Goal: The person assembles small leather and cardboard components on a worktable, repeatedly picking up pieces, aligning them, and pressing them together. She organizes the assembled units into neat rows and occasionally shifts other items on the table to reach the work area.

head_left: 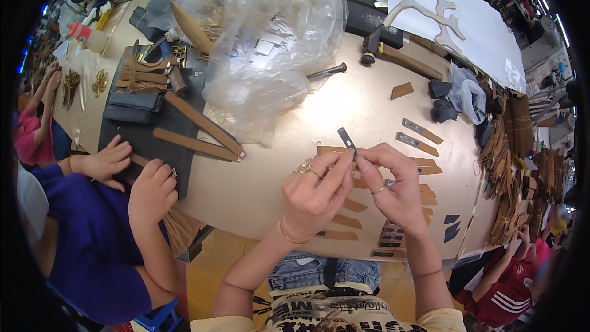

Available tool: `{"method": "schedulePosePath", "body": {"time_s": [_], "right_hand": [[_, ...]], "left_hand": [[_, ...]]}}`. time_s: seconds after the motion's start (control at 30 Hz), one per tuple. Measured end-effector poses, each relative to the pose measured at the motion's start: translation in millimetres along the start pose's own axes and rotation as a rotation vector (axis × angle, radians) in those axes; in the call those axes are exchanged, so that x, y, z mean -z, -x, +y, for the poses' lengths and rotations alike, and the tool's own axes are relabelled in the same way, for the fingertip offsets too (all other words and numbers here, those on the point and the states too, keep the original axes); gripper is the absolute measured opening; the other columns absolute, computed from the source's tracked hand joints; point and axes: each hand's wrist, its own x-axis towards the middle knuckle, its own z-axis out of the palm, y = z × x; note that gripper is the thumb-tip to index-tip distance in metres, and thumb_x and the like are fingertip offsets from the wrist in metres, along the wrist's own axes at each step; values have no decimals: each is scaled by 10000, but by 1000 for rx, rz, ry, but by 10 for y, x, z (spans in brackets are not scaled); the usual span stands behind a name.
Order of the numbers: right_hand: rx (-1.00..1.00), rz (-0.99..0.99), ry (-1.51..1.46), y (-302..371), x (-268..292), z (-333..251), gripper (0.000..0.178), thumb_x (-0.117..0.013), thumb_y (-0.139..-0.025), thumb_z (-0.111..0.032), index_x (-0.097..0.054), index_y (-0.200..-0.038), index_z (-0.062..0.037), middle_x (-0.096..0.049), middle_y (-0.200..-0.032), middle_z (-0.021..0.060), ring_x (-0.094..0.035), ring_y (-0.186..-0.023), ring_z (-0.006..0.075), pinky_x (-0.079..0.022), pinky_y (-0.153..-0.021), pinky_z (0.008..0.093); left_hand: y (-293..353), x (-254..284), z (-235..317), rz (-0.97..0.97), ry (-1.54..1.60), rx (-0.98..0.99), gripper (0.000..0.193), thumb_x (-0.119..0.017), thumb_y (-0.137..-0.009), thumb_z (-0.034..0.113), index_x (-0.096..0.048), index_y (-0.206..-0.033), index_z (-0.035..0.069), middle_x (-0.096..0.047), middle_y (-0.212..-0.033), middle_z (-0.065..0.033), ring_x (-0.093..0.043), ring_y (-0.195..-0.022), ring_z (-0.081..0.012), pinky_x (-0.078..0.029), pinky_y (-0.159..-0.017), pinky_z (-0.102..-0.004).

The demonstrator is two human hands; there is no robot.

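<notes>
Both hands meet above the tan table (369,98), pinching one small dark strip (346,139): the left hand (314,193) and right hand (393,187) close fingertips on its lower end, its upper end angled up-left. Brown leather pieces (424,166) lie beneath and right of the hands. Bare tabletop opens ahead; a clear plastic bag (270,43) sits beyond, up-left.

Plastic bag (270,31) behind strips (393,233) on table (258,190)
</notes>
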Motion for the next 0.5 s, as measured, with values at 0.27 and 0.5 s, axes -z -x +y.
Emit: {"method": "schedulePosePath", "body": {"time_s": [0.27,0.5], "right_hand": [[-26,-92,42,-158,30,77,93,-655,-886,-92,-673,-928,-11,-670,-830,91,-632,-745,242,-454,-753,338],[-42,-122,8,-221,25,85,99,-659,-905,-106,-686,-944,-20,-688,-855,102,-655,-748,241,-464,-720,338]], "left_hand": [[-91,4,-58,-78,427,443,219,-681,-841,-54,-739,-1046,-1,-689,-944,-74,-589,-683,-70,-429,-550,-211],[-136,-21,-137,-103,325,367,244,-703,-825,-45,-734,-1060,12,-689,-964,-88,-665,-693,-114,-551,-592,-247]]}}
